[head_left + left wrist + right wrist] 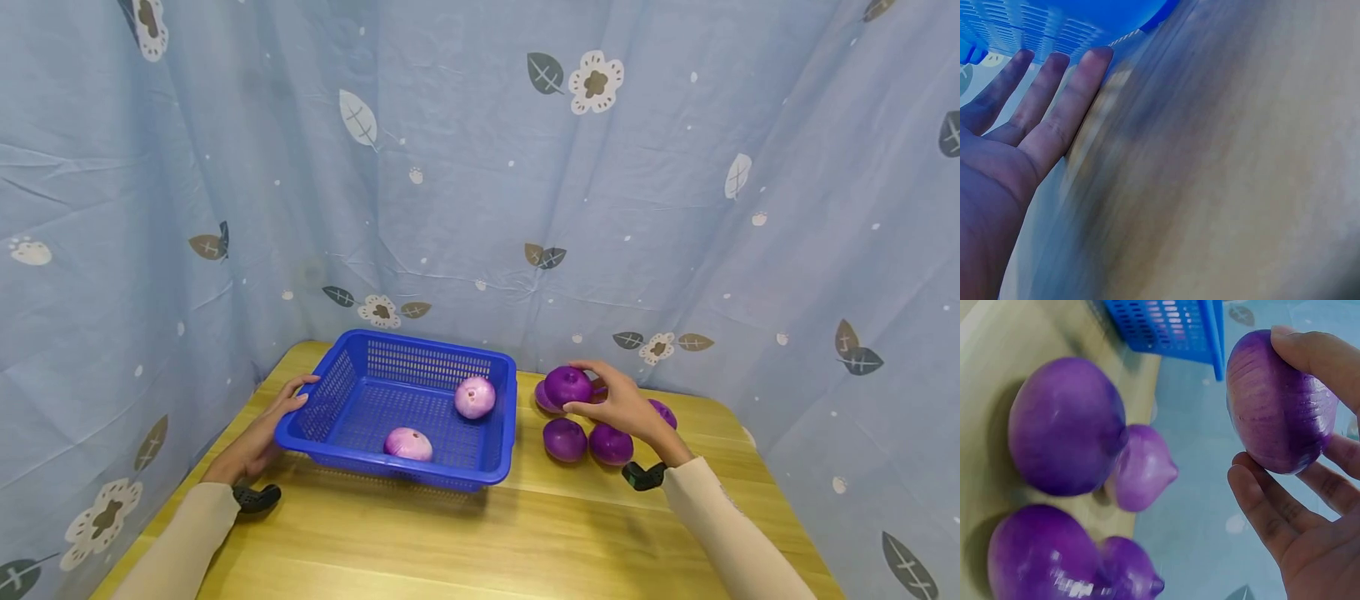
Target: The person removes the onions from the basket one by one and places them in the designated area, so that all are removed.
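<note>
My right hand [624, 407] pinches a purple onion [567, 386] between thumb and fingertips, holding it above the other onions. In the right wrist view the held onion [1275, 406] has a shiny, ribbed skin. Several more purple onions lie below it, among them one onion [565, 440] and another [611, 445] near the front. On the left stands a blue perforated plastic basket [405, 475]. My left hand [264, 429] holds its left rim, with fingers [1054, 122] stretched against the outer wall. Inside are two paler pinkish onions, one onion [475, 397] at right, another [408, 444] near the front wall.
Everything stands on a wooden table [525, 542] with rounded far corners. A blue patterned curtain [480, 167] hangs close behind the table and along both sides. The basket's right wall stands a short way left of the onion group.
</note>
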`<state>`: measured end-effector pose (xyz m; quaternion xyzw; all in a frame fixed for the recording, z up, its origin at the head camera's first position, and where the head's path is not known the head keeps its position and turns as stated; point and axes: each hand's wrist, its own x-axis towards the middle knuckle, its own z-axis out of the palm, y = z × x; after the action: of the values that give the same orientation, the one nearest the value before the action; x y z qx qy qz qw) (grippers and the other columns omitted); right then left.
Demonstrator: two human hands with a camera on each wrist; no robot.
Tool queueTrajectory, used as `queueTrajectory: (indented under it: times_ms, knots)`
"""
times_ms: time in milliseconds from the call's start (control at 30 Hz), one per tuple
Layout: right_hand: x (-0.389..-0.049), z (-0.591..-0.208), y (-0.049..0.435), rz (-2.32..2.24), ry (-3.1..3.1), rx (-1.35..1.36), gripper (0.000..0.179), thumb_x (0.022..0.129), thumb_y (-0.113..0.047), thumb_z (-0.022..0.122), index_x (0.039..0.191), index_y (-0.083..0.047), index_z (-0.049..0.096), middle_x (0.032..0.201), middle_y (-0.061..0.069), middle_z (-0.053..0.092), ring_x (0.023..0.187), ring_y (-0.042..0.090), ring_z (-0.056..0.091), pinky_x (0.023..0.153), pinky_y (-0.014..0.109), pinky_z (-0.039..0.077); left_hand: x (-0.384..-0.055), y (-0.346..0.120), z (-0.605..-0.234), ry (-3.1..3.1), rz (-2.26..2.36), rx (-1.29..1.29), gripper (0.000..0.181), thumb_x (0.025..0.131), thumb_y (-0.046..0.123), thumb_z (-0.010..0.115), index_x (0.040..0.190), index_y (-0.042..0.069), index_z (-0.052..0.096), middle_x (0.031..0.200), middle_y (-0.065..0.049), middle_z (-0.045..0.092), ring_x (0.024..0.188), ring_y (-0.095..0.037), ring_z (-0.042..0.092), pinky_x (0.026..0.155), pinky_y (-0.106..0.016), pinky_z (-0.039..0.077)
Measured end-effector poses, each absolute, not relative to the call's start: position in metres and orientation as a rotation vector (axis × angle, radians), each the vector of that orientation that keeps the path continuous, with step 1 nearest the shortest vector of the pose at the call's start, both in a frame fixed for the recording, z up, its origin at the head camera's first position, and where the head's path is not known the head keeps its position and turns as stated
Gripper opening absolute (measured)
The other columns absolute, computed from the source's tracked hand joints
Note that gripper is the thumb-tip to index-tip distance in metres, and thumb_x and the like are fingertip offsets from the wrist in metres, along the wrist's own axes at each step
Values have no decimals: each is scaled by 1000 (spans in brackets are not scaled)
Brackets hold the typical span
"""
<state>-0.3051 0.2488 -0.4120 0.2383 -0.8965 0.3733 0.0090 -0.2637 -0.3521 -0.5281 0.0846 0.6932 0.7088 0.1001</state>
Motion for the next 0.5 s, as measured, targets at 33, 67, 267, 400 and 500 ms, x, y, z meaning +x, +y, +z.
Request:
queueTrajectory:
  times_ms: [33, 67, 267, 400, 500]
  knots:
    - [-304, -412, 252, 1169, -2804, 732, 76, 83, -45, 85, 148, -24, 51, 138, 6, 57, 107, 25, 66, 85, 39, 58, -264, -352, -528, 2050, 2094, 249, 50, 111, 44, 38, 157, 36, 21, 155, -26, 18, 110, -36, 60, 85, -47, 58]
    - [-302, -413, 256, 1172, -2806, 723, 76, 84, -45, 85, 148, -23, 51, 137, 8, 57, 107, 26, 66, 84, 38, 58, -264, -352, -528, 2051, 2093, 249, 50, 111, 44, 38, 158, 36, 21, 155, -26, 18, 110, -36, 60, 85, -48, 58]
    - [-296, -417, 275, 1131, -2822, 644, 80, 82, -49, 85, 149, -21, 50, 135, 9, 57, 106, 27, 65, 83, 42, 56, -264, -352, -528, 2061, 2087, 248, 50, 111, 45, 37, 158, 37, 21, 156, -26, 17, 112, -36, 58, 86, -47, 57]
    - [-292, -421, 288, 1149, -2814, 620, 78, 83, -45, 85, 149, -21, 50, 137, 10, 57, 105, 27, 66, 82, 42, 56, -264, -351, -527, 2056, 2093, 248, 49, 111, 44, 37, 158, 37, 21, 154, -26, 19, 111, -35, 59, 85, -47, 58]
    - [-288, -426, 298, 1165, -2804, 610, 76, 85, -42, 85, 148, -19, 50, 138, 11, 56, 106, 29, 66, 81, 39, 57, -263, -351, -527, 2055, 2091, 256, 49, 111, 43, 36, 157, 37, 21, 153, -27, 20, 110, -35, 60, 84, -47, 58]
